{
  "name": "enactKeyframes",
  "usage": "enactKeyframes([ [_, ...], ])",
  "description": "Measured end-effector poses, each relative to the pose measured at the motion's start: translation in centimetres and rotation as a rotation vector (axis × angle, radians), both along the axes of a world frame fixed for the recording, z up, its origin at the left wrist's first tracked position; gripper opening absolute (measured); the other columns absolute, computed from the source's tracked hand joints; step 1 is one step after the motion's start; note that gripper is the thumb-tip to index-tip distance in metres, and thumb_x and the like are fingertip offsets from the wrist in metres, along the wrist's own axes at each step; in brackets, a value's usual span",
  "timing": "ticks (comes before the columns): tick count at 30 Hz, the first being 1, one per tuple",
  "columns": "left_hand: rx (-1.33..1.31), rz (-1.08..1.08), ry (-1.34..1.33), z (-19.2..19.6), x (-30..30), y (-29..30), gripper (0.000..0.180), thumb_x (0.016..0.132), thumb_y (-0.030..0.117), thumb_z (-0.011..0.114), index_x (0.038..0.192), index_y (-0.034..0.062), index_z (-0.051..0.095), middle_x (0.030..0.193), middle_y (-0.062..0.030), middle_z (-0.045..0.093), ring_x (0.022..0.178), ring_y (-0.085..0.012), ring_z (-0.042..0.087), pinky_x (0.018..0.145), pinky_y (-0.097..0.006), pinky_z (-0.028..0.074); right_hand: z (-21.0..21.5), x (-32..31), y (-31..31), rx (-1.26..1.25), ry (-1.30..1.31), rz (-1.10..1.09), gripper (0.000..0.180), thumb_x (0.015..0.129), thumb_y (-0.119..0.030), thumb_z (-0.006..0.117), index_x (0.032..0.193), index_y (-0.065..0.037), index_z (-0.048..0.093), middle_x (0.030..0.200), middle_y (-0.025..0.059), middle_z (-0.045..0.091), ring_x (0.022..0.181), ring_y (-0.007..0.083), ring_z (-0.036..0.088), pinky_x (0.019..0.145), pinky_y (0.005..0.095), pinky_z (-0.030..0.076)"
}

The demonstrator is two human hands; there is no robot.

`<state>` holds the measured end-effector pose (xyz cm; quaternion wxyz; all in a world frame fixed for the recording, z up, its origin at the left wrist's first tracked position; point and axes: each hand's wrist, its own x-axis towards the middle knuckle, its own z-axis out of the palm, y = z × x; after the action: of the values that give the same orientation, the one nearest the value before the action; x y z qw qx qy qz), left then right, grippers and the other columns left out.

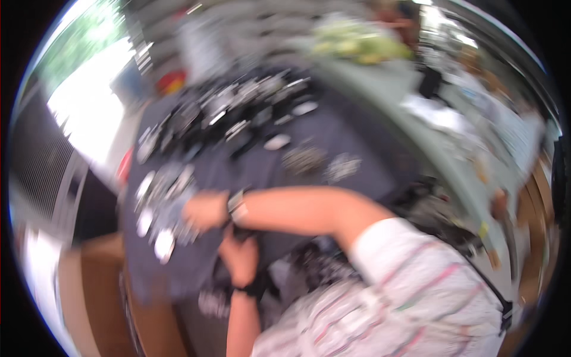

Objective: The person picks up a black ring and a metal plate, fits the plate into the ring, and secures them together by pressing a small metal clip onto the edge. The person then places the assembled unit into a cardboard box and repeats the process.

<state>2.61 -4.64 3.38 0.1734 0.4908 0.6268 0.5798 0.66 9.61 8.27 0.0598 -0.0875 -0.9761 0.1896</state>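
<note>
Motion blur smears the whole view. My right arm crosses from the right, a watch (237,207) on its wrist. At its end, my right hand (205,210) reaches into a pile of small shiny, clear-and-silver pieces (169,187) on the left of a dark cloth; its fingers are too blurred to read. Just below that wrist, my left hand (239,259), with a black band (256,288) at its wrist, seems closed around something dark (239,232) that I cannot make out.
Black and silver pieces (232,110) heap at the back of the dark cloth (208,166). Two small piles (304,159) lie right of centre. A pale green table (380,89) bears a yellow-green bundle (360,44). Cardboard boxes (92,297) stand at lower left.
</note>
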Motion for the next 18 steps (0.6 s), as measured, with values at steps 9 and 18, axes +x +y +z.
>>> enactKeyframes([
  [9,0.073,-0.061,-0.150,1.4,0.9,-0.2,0.024,0.082,0.004,0.065,0.092,-0.0168,0.059,0.090,-0.0213,0.068,0.079,-0.0239,0.064,0.074,-0.035,0.050,-2.3,-5.6,0.7,0.302,-0.181,0.042,0.028,0.061,-0.030,0.076,0.072,-0.005,0.069,0.070,0.0125,0.067,0.067,0.0267,0.066,0.062,0.0360,0.052],
  [18,0.140,-0.096,-0.121,1.4,0.9,-0.1,0.024,0.083,0.008,0.066,0.087,-0.0156,0.063,0.083,-0.0231,0.068,0.073,-0.0242,0.066,0.067,-0.034,0.050,-2.9,-5.5,1.2,0.184,-0.077,0.266,0.026,0.077,-0.017,0.063,0.091,0.005,0.066,0.082,0.0188,0.067,0.072,0.0268,0.063,0.063,0.0365,0.047],
])
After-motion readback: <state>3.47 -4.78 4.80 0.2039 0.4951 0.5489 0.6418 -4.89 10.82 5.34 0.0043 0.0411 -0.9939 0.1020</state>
